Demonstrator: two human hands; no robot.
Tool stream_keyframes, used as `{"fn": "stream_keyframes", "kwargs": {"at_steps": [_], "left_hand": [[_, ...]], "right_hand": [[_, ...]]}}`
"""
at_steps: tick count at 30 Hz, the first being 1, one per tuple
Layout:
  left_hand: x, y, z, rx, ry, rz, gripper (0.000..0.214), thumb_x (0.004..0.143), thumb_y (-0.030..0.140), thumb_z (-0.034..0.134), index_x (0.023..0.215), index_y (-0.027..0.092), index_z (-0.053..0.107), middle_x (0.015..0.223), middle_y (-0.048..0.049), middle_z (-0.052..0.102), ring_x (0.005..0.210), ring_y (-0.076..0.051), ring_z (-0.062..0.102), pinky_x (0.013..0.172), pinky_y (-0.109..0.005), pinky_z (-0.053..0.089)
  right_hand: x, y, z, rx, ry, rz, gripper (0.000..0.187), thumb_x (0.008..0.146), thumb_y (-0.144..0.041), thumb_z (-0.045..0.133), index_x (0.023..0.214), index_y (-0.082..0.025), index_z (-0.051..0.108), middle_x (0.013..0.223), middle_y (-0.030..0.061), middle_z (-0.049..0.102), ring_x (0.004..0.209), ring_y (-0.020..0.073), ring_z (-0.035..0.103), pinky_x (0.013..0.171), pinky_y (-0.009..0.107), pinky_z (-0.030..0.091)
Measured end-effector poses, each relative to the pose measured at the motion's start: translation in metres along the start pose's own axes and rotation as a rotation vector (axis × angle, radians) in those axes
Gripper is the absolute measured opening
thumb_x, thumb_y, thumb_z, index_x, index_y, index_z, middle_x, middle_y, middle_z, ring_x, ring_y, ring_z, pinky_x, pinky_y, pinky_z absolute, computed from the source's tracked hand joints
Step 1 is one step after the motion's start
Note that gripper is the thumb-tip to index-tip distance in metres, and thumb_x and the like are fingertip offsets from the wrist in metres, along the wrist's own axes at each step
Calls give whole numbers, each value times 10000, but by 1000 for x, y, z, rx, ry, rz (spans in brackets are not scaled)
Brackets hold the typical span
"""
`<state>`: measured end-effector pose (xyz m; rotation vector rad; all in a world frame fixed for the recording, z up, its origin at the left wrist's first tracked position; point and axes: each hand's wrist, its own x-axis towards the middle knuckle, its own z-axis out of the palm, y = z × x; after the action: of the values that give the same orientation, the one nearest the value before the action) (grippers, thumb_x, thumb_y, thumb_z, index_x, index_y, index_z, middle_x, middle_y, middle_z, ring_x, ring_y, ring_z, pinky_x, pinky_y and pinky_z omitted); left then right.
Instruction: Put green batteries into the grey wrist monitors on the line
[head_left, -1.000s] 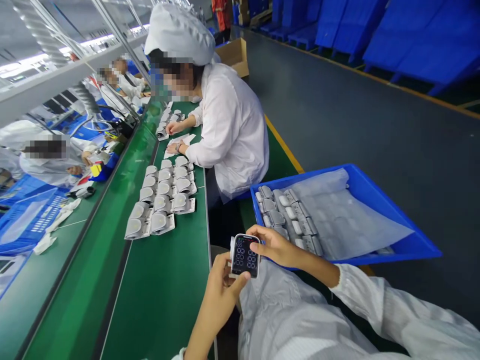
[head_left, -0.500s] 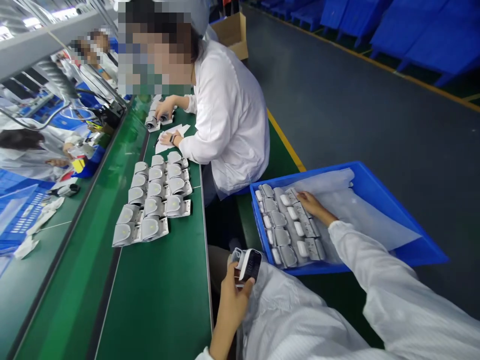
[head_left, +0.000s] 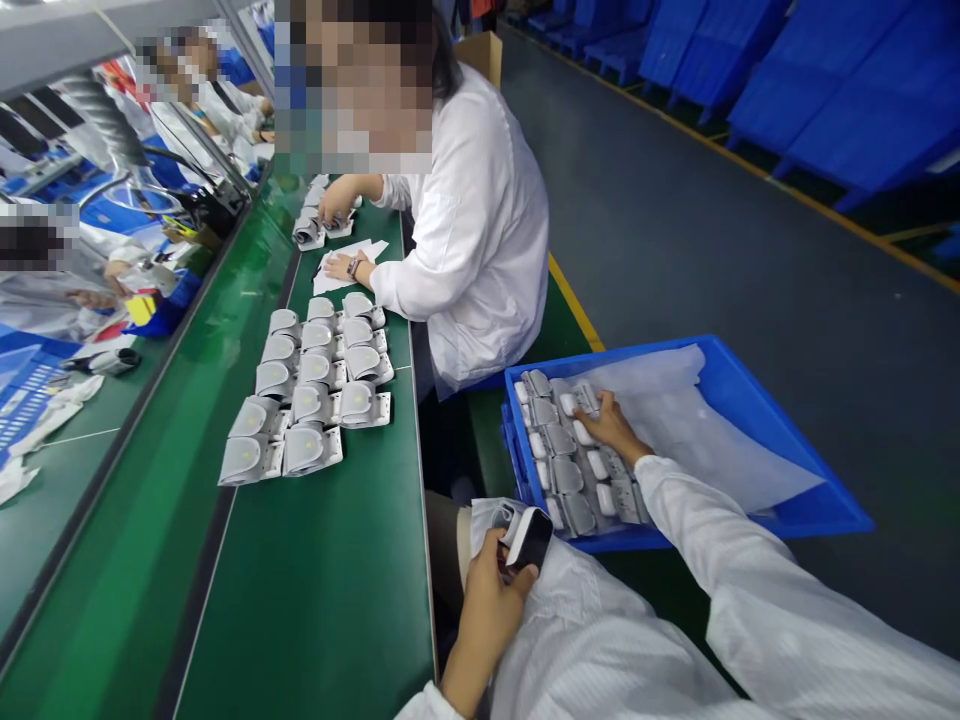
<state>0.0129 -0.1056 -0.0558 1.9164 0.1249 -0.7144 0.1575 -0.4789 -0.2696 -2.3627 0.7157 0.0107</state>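
My left hand [head_left: 491, 590] is closed round a small white device with a dark screen [head_left: 527, 537], held over my lap near the belt's edge. My right hand [head_left: 609, 425] reaches into the blue bin [head_left: 780, 420] at my right. Its fingers rest on the rows of grey-white devices [head_left: 566, 455] lying there; whether they grip one is hidden. A sheet of clear plastic [head_left: 697, 430] lines the bin behind my hand.
Several grey cuff devices [head_left: 307, 390] lie in rows on the green conveyor belt [head_left: 315, 590]. A co-worker in a white coat [head_left: 465, 230] sits ahead handling devices. More people work across the line at left. Blue crates [head_left: 787, 80] stand beyond the grey floor.
My right hand left the screened device and reached into the blue bin, settling on the devices there. My left hand lowered and tilted the device toward my lap.
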Motion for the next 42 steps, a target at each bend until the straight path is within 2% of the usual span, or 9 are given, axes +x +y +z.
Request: {"fn": "stream_keyframes", "kwargs": {"at_steps": [7,12,16,19,25,28,33,38,42], "left_hand": [[-6,6,-5,-69,23,5,447,796,304,696,1214,170,609,874,-34,626,788,-227,608,767,-355,480],[-5,3,-5,-87,54,22,396,811,287,687,1186,181,618,861,-25,612,787,-220,604,778,-354,465],[-3,-2,-4,-85,78,37,331,812,280,705,1117,178,627,865,-29,622,783,-215,591,766,-345,447],[-3,-4,-2,-101,79,33,265,805,244,717,1047,183,626,811,-6,600,736,-194,572,723,-317,420],[-2,-5,0,-188,108,35,246,764,183,750,980,182,633,746,29,542,666,-157,524,668,-279,377],[-1,-5,0,-226,107,23,227,764,196,754,942,184,615,712,45,505,629,-142,488,642,-269,360],[0,-5,0,-233,107,19,227,752,207,755,905,188,589,672,64,456,593,-129,447,611,-261,339],[-1,-5,1,-246,125,30,228,747,209,754,901,190,587,665,64,469,583,-127,458,601,-257,333],[-2,-4,0,-273,118,21,226,743,193,743,897,189,578,672,61,484,579,-124,461,588,-252,320]], "right_hand": [[-24,-4,-9,-92,-17,-105,539,892,-516,596,1310,-213,440,1210,182,647,992,313,624,870,402,466],[-49,-17,17,-112,73,-124,455,921,-506,555,1223,-180,456,1290,230,570,1196,367,554,1014,469,438],[-40,-22,29,-43,85,-89,437,946,-554,519,1140,-165,476,1290,250,548,1261,399,518,1102,532,397],[-25,-14,17,70,6,-79,402,894,-551,607,1056,-200,498,1200,172,621,1179,331,580,1087,468,456],[-26,16,-12,300,-48,35,427,882,-536,633,1156,-222,537,1106,122,711,1065,268,686,961,375,573],[-33,23,-13,377,-75,59,422,869,-534,665,1134,-210,610,1053,120,749,1032,275,724,937,391,594],[-33,20,-3,370,-87,43,539,695,-470,843,1104,-155,687,1121,167,762,1103,332,717,1025,459,554],[-40,14,7,275,-8,43,717,721,-572,785,1273,-139,639,1311,205,695,1263,370,632,1125,517,469],[-54,21,1,266,-43,21,625,835,-597,637,1257,-137,665,1311,180,708,1261,319,642,1133,442,469]]}}
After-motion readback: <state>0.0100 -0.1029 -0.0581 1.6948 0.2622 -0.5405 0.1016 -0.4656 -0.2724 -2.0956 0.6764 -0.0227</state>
